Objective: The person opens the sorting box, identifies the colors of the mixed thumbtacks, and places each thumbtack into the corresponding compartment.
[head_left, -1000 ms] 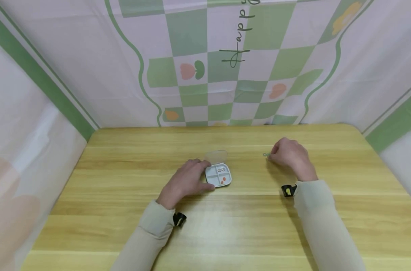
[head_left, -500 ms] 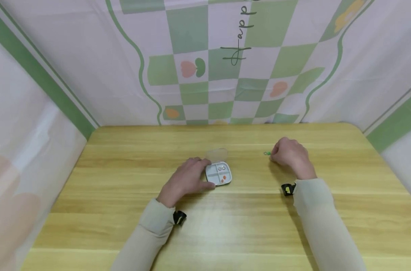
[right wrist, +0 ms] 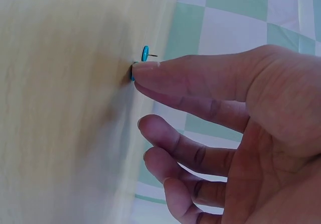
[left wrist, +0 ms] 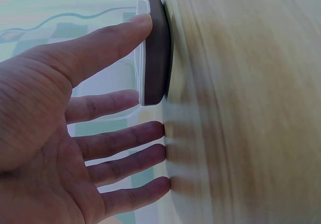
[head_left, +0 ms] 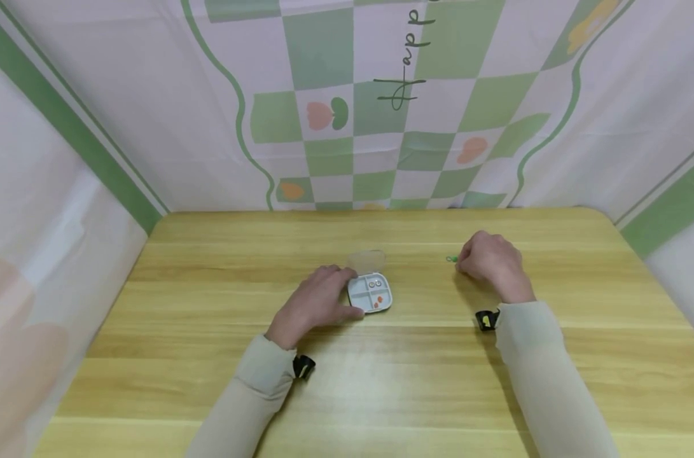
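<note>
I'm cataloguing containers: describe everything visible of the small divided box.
The box is squarish with rounded corners, plastic-looking, pale inside with a dark outer shell. Dividers make four compartments: two round pieces in the far right one, orange pieces in the near right. Its clear lid is open on the far side. It rests on the table; the left hand touches it with thumb and index finger.

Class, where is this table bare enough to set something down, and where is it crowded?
Bare table lies between the forearms, outside them, and between the case and right hand. Crowded: around the case, bordered by left hand and open lid, and at the small green piece by the right fingertips.
</note>
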`<state>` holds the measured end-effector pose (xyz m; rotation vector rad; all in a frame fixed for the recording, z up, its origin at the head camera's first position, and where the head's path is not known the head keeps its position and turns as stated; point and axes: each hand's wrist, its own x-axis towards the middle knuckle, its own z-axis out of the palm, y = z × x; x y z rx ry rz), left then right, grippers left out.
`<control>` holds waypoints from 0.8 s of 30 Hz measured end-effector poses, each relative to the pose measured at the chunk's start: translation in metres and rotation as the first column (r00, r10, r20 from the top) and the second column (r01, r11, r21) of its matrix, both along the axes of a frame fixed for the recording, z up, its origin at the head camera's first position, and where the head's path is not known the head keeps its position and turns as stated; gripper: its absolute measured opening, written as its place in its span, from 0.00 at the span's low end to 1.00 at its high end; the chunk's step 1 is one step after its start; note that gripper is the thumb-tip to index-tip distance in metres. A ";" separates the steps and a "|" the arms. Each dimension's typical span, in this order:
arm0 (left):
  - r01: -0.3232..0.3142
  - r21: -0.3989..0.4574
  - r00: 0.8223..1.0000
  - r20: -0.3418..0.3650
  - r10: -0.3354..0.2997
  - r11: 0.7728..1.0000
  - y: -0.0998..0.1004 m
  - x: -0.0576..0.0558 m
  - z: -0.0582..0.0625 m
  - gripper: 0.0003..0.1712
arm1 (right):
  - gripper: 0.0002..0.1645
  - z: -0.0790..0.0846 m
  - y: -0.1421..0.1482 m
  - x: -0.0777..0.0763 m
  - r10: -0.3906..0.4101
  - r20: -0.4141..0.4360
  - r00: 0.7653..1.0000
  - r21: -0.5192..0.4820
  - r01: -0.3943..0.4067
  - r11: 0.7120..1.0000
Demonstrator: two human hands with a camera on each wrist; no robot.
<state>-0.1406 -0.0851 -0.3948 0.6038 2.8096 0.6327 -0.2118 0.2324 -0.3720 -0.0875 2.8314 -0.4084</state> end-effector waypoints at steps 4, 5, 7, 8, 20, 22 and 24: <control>-0.004 0.001 1.000 0.000 0.004 1.000 0.000 0.000 -0.001 0.41 | 0.08 0.002 -0.001 0.000 0.001 -0.007 1.000 0.000 -0.001 1.000; -0.004 0.001 1.000 -0.002 0.004 1.000 0.000 0.000 -0.001 0.41 | 0.08 0.002 -0.002 0.000 0.002 -0.015 1.000 0.000 -0.002 1.000; -0.003 0.001 1.000 -0.003 0.003 1.000 0.000 0.000 -0.001 0.41 | 0.10 0.005 -0.003 0.001 0.004 -0.033 0.999 -0.002 -0.005 1.000; -0.004 0.001 1.000 -0.003 0.004 1.000 0.000 0.000 -0.001 0.41 | 0.11 0.006 -0.003 0.002 0.008 -0.046 0.999 -0.004 -0.008 1.000; -0.009 0.008 1.000 0.005 0.009 1.000 0.000 0.001 0.000 0.40 | 0.08 0.019 -0.017 0.010 0.056 -0.171 0.984 -0.050 -0.066 0.997; -0.011 0.010 1.000 0.007 0.011 1.000 0.000 0.002 0.000 0.40 | 0.07 0.021 -0.021 0.012 0.067 -0.186 0.980 -0.062 -0.080 0.995; -0.010 0.010 1.000 0.006 0.010 1.000 0.000 0.002 0.000 0.40 | 0.07 0.023 -0.024 0.014 0.077 -0.199 0.977 -0.070 -0.093 0.993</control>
